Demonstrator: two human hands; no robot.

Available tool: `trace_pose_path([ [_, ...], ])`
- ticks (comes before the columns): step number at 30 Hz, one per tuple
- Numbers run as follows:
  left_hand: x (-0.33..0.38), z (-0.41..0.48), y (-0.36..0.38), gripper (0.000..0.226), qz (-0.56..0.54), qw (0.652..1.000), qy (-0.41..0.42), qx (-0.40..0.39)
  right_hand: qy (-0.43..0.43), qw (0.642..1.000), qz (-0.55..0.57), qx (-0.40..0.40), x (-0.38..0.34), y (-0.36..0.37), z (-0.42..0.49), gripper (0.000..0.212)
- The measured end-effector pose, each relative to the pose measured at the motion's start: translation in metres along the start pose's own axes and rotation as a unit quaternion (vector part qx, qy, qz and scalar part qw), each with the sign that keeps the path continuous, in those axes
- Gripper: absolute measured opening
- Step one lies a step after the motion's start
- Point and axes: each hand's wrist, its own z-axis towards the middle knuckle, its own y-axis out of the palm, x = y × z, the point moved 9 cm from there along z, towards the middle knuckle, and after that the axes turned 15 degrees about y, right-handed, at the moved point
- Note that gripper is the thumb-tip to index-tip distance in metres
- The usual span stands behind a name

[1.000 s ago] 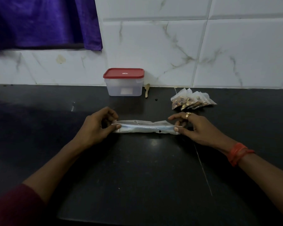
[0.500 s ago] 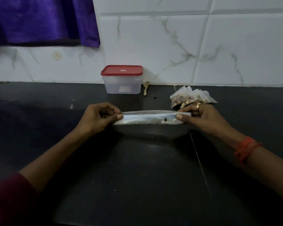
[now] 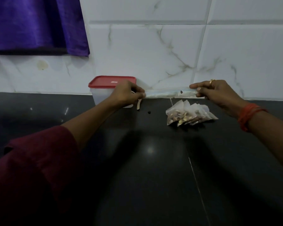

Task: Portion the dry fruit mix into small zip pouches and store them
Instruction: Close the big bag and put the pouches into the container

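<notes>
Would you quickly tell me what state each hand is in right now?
The left hand pinches one end of the clear plastic bag.
The right hand pinches the bag's other end.

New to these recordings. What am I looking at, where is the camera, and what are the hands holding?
No machine: a person works bare-handed, filmed by one camera worn on the head, looking forward and down. The left hand and right hand each pinch one end of a clear bag stretched between them. On the dark counter lie a pile of filled small pouches and a spoon. A red-lidded container stands by the wall, partly behind the left hand.
</notes>
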Motion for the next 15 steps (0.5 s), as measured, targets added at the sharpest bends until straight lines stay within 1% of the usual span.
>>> trace_pose_path([
  [2,-0.002,0.020,0.015,0.033,0.062,0.998,0.020,-0.013,0.000,0.999,-0.043,-0.001,0.006,-0.003,0.020,0.018],
  [3,-0.003,0.029,0.021,0.034,0.099,0.995,0.029,-0.010,0.003,0.998,-0.061,-0.005,0.009,-0.003,0.029,0.024],
  [5,-0.007,0.045,0.036,0.028,0.145,0.988,0.045,-0.012,0.003,0.995,-0.096,0.008,0.017,-0.002,0.046,0.029],
  [7,-0.014,0.060,0.050,0.023,0.179,0.982,0.053,-0.030,-0.010,0.989,-0.140,0.040,0.022,-0.001,0.064,0.027],
  [10,-0.027,0.078,0.065,0.018,0.237,0.968,0.062,-0.061,-0.026,0.980,-0.189,0.063,0.030,0.008,0.089,0.025],
  [12,-0.030,0.085,0.070,0.014,0.286,0.952,0.084,-0.064,-0.042,0.977,-0.195,0.075,0.034,0.013,0.104,0.022],
  [15,-0.027,0.087,0.086,0.012,0.376,0.914,0.122,-0.094,-0.064,0.963,-0.250,0.073,0.037,0.020,0.122,0.018],
])
